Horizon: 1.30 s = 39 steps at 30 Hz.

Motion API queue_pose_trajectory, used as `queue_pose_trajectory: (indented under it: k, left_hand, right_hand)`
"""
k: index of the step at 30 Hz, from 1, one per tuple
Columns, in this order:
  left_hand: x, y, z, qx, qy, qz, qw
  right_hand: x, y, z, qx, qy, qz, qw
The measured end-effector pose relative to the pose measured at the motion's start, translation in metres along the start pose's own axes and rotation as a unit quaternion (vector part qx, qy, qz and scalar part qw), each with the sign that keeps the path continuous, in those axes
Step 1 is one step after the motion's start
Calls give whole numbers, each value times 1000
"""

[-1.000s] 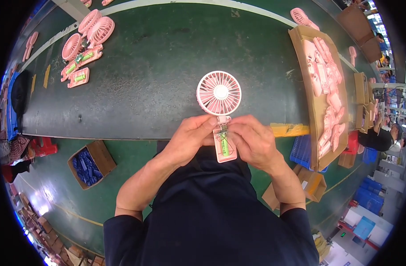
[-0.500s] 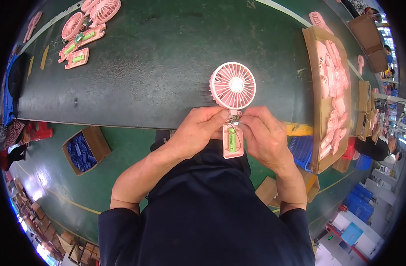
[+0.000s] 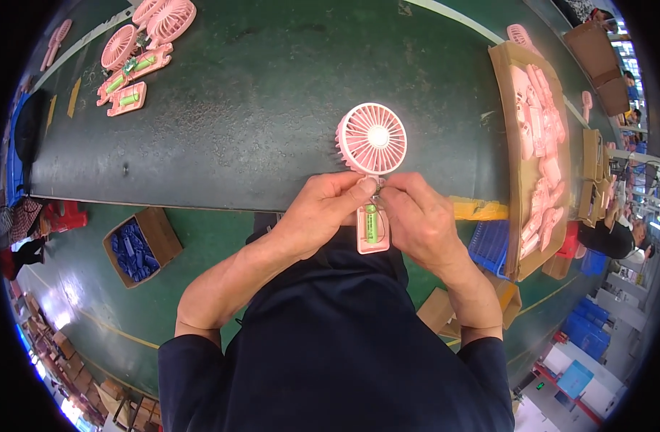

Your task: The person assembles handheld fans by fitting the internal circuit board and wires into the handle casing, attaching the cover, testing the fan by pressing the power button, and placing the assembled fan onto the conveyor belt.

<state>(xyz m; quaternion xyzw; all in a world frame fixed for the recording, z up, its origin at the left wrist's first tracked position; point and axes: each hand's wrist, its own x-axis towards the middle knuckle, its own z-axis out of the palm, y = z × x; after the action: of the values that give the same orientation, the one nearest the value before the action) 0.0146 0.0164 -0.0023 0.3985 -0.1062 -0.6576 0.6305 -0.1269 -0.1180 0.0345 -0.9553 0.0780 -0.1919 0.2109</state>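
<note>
A pink handheld fan (image 3: 372, 139) with a round white-rimmed grille is between my hands at the table's near edge. Its handle is uncovered, and a green battery (image 3: 372, 223) lies in the pink shell below the neck. My left hand (image 3: 330, 205) grips the neck from the left, thumb across the front. Closed at the same spot, my right hand (image 3: 420, 216) has its thumb and fingertips pressed on the small parts at the neck. Those fingertips mostly cover the little circuit board there.
On the green table (image 3: 236, 129), pink fans and open handles with batteries (image 3: 132, 65) lie far left. A carton (image 3: 516, 216) of pink parts stands at the right. Below the edge are a carton of blue pieces (image 3: 132, 248) and a blue basket (image 3: 488, 246).
The fan has shifted slightly left. My right fingers have moved left over the neck, and the circuit board's dark display that showed before is now covered.
</note>
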Motion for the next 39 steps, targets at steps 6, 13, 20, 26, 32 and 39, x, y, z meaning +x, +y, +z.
queue_pose_trajectory:
  k: [6,13,20,26,32,39]
  left_hand:
    - [2,-2,4,-13,14,28,999]
    - [4,-2,2,-54,29,44,997]
    - [4,0,6,-70,44,54,995]
    - [4,-1,5,-97,44,67,992]
    - [4,-1,4,-87,45,60,993]
    - [5,1,8,-93,47,67,992]
  right_hand:
    - [-4,-7,-3,113,100,70,986]
    - [-3,-18,18,-36,123,-36,991]
    - [-6,-13,18,-72,97,-64,991]
    - [-8,-10,18,-57,124,-45,990]
    - [-9,-16,19,5,119,1,993]
    - [-6,-12,19,-91,98,-61,989]
